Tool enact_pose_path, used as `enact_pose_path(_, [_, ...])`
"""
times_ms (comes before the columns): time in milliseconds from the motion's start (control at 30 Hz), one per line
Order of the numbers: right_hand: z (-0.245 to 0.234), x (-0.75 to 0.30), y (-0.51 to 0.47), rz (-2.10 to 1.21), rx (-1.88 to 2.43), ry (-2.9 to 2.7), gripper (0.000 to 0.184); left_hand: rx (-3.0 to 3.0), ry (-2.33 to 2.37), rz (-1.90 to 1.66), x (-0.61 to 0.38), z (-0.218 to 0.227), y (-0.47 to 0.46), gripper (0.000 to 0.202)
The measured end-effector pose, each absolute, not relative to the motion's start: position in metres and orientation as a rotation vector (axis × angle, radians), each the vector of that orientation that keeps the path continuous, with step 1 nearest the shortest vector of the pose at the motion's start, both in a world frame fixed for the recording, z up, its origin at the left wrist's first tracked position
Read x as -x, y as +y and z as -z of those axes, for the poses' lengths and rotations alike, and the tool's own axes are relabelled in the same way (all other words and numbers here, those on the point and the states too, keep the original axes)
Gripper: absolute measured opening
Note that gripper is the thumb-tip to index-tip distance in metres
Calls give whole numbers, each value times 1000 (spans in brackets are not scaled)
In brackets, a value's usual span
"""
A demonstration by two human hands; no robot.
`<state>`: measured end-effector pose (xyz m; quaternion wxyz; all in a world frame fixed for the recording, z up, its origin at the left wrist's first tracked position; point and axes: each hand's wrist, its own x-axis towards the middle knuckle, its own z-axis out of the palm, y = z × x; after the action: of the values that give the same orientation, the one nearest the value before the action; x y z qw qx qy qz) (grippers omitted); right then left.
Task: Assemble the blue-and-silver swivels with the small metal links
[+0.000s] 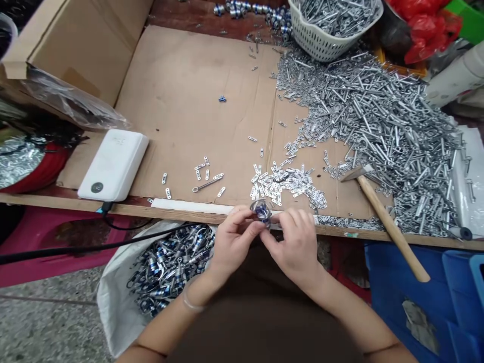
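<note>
The left hand (234,242) and right hand (295,247) are holding a small blue and silver metal piece (260,212) just over the counter (181,214) edge, with the fingers (242,214) clamped on it, maybe to keep it steady. A white sack (113,302) of blue-banded parts (170,267) is sitting at 7 o'clock, a hammer (389,222) is lying at 3 o'clock, and a heap of silver pins (378,136) is spreading over the cardboard (189,126) at 2 o'clock

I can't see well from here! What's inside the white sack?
The white sack holds a heap of blue and silver metal pieces. The sack's bottom cannot be seen, because the pieces cover it, and the top pieces hide those beneath.
</note>
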<state>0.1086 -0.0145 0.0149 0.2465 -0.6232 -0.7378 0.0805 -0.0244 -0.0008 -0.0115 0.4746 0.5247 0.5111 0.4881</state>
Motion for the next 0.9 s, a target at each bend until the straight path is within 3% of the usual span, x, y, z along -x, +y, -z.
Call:
enact_pose_path(167, [-13,-144,-8,-740,1505,-2017,10,-1294,1130,-1070,21,8,-4,15])
enact_pose_path(267, [-5,-172,16,-560,1643,-1917,14,-1431,1134,-993,21,10,-9,22])
enact_pose_path(367, [2,-187,40,-396,1716,-2168,11,-1594,1147,-953,21,12,-13,33])
enact_pose_path(467, [-1,-187,48,-338,1755,-2303,9,-1797,1079,-950,21,12,-14,16])
enact_pose_path(700, [-27,-168,-15,-868,1497,-1986,5,-2160,953,-1005,22,6,-16,20])
enact_pose_path(900, [-25,-164,-65,-827,1398,-2025,11,-2286,717,-880,22,4,-25,22])
